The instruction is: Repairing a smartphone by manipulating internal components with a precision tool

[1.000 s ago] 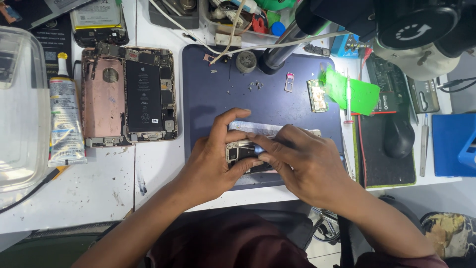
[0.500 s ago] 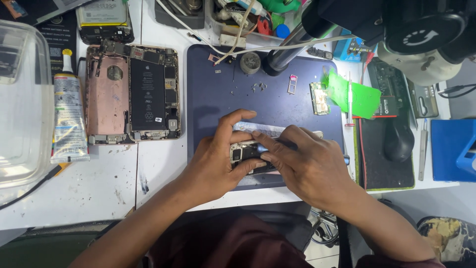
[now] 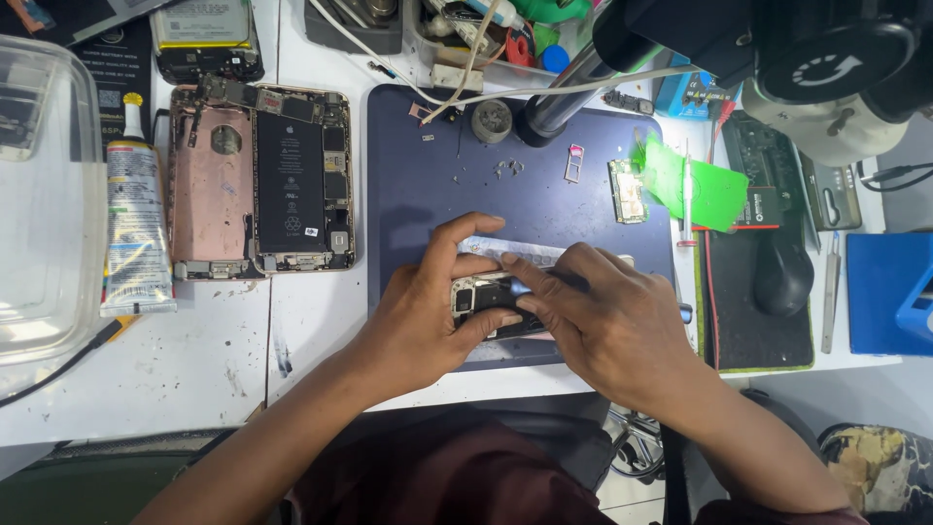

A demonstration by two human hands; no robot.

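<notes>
My left hand (image 3: 428, 316) grips a small dark phone part (image 3: 489, 295) from its left side, thumb under it and fingers over its top edge. My right hand (image 3: 607, 326) rests on the same part from the right, fingertips pressed on its face, holding a thin dark tool (image 3: 569, 282) that is mostly hidden. Both hands sit over the near part of a dark blue work mat (image 3: 457, 185). A silvery strip (image 3: 496, 248) lies just behind my fingers.
Two opened rose-gold phone shells (image 3: 258, 180) lie left of the mat, beside a glue tube (image 3: 134, 224) and a clear plastic box (image 3: 39, 194). A small circuit board (image 3: 627, 190), green pad (image 3: 705, 190), screwdriver (image 3: 687, 190), black mouse (image 3: 782, 272) and microscope head (image 3: 826, 68) stand to the right.
Both hands stay on the small part. The view has shifted slightly; my fingers have barely moved.
</notes>
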